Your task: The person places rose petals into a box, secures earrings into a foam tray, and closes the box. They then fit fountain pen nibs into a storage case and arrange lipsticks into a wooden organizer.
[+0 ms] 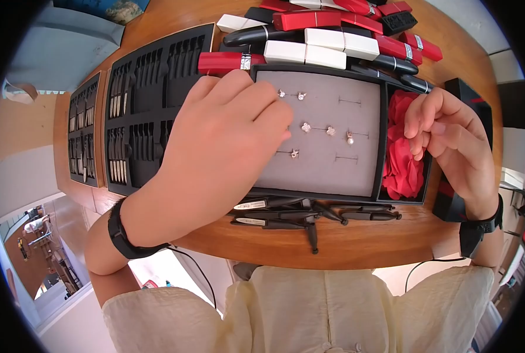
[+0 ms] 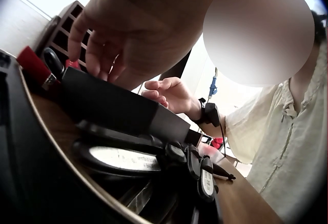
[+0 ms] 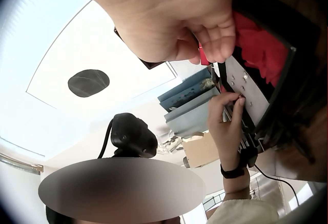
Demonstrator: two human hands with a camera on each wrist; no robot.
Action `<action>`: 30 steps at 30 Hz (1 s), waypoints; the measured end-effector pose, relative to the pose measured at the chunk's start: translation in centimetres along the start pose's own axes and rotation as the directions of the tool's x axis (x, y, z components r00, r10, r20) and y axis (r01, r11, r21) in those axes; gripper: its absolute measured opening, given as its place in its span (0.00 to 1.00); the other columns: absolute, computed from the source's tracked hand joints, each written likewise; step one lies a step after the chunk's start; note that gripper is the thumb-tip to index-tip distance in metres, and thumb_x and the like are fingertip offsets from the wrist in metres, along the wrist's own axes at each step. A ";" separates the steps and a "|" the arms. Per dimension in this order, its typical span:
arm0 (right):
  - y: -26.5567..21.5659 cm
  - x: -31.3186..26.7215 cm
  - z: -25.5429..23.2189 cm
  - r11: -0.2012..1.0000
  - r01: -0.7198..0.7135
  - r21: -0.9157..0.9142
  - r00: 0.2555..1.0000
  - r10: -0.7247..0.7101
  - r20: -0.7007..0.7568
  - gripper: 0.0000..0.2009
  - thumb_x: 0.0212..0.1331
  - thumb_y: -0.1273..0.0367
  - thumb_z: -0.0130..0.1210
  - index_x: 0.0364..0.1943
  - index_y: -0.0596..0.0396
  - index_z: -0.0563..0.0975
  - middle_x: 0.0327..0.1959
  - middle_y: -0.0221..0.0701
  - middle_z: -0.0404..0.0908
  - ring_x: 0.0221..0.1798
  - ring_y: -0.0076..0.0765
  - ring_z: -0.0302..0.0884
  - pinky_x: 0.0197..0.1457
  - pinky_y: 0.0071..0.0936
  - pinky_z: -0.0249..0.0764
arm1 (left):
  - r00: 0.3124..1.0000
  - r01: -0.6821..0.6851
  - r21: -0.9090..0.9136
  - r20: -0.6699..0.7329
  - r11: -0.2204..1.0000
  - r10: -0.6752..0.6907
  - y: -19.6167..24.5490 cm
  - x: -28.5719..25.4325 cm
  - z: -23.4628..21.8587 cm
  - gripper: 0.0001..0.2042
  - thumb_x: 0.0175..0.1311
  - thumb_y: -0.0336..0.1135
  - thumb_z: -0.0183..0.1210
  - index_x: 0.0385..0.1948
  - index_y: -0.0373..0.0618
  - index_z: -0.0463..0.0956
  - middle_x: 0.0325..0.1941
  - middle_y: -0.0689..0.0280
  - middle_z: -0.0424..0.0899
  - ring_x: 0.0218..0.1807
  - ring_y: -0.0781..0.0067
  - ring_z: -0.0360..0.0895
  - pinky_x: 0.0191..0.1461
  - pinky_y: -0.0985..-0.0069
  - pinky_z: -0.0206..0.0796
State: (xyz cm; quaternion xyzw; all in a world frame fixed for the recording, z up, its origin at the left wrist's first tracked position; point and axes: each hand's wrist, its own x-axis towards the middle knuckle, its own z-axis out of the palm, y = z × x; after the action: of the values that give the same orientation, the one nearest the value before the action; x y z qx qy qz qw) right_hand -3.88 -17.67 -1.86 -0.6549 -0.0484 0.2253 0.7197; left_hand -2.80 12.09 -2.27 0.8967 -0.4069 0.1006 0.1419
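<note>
A black jewellery box (image 1: pixel 318 197) holds a grey pad (image 1: pixel 321 170) with slits and several small stud earrings (image 1: pixel 306 126), one with a pearl (image 1: pixel 350 140). My left hand (image 1: pixel 227 129) is over the pad's left side, fingers bent downward. In the right wrist view the left hand's (image 3: pixel 228 126) thumb and forefinger come together at the pad; I cannot tell whether an earring is between them. My right hand (image 1: pixel 453 135) hangs above red petals (image 1: pixel 402 159) in the box's right compartment, fingers loosely curled with nothing in them.
Red lipstick boxes (image 1: pixel 306 20), white boxes (image 1: pixel 342 41) and black tubes (image 1: pixel 250 35) crowd the far side. Black trays of slim labelled tools (image 1: pixel 118 170) stand to the left. Several black clamps (image 1: pixel 274 220) lie along the near side of the box.
</note>
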 end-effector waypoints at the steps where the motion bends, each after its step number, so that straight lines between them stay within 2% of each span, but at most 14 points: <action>1: 0.1 0.0 0.0 1.000 -0.007 -0.001 1.000 0.007 0.004 0.04 0.59 0.71 0.45 0.33 0.55 0.70 0.36 0.36 0.74 0.32 0.25 0.73 0.39 0.21 0.72 | 1.000 0.000 0.006 0.018 1.000 0.000 0.1 0.1 0.0 0.08 0.50 0.29 0.67 0.30 0.46 0.77 0.33 0.69 0.77 0.39 0.64 0.72 0.43 0.69 0.63; 9: 0.2 -0.1 -0.2 1.000 -0.009 -0.009 1.000 0.009 0.027 0.04 0.60 0.72 0.44 0.33 0.56 0.70 0.36 0.36 0.75 0.32 0.25 0.75 0.39 0.21 0.73 | 0.991 -0.012 0.034 0.133 0.999 0.007 0.0 0.3 -1.1 0.08 0.51 0.27 0.65 0.33 0.46 0.79 0.35 0.67 0.78 0.40 0.63 0.73 0.47 0.67 0.63; 11: 0.2 -0.1 -0.3 1.000 -0.006 -0.009 1.000 0.006 0.031 0.04 0.60 0.72 0.44 0.34 0.56 0.71 0.36 0.36 0.75 0.32 0.25 0.75 0.39 0.21 0.73 | 0.995 0.003 0.024 0.095 1.000 -0.006 -0.2 0.2 -1.3 0.09 0.51 0.26 0.65 0.35 0.45 0.80 0.36 0.66 0.79 0.41 0.61 0.74 0.48 0.67 0.64; 18: 0.1 0.0 -0.5 1.000 -0.009 -0.027 0.999 0.010 0.042 0.04 0.60 0.72 0.44 0.34 0.56 0.71 0.36 0.36 0.75 0.32 0.26 0.75 0.39 0.21 0.73 | 0.991 0.086 0.003 0.106 0.996 -0.086 -0.1 0.2 -1.5 0.09 0.49 0.25 0.66 0.33 0.44 0.79 0.36 0.64 0.77 0.41 0.59 0.73 0.46 0.67 0.65; 24: -0.2 0.0 -0.4 0.998 -0.014 -0.059 0.999 0.017 0.046 0.04 0.60 0.73 0.44 0.34 0.56 0.71 0.36 0.36 0.75 0.32 0.26 0.75 0.38 0.21 0.73 | 0.994 0.053 0.029 0.092 0.998 -0.055 -0.2 0.2 -1.0 0.09 0.48 0.26 0.66 0.31 0.44 0.78 0.36 0.66 0.76 0.42 0.61 0.73 0.45 0.67 0.64; 26: -0.3 0.0 -0.5 0.998 -0.019 -0.054 0.999 0.022 0.045 0.04 0.60 0.73 0.44 0.34 0.56 0.71 0.36 0.36 0.75 0.32 0.26 0.75 0.38 0.21 0.72 | 0.994 0.028 0.094 0.100 0.995 -0.037 -0.2 0.1 -1.1 0.10 0.47 0.27 0.67 0.32 0.45 0.78 0.36 0.66 0.76 0.42 0.62 0.73 0.44 0.67 0.64; 30: -0.4 0.1 -0.6 0.997 -0.020 -0.073 0.999 0.023 0.045 0.04 0.60 0.73 0.44 0.34 0.56 0.71 0.36 0.37 0.75 0.32 0.26 0.75 0.38 0.22 0.73 | 0.994 0.042 0.110 0.098 0.993 -0.053 0.1 0.3 -1.1 0.10 0.47 0.27 0.67 0.32 0.46 0.78 0.36 0.67 0.76 0.42 0.62 0.73 0.45 0.68 0.63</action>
State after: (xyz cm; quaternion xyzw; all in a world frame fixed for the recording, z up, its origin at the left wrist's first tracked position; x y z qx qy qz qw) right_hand -3.48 -18.20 -1.59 -0.6756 -0.0657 0.2461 0.6918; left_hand -2.76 12.21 -1.15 0.9164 -0.3863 0.0736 0.0751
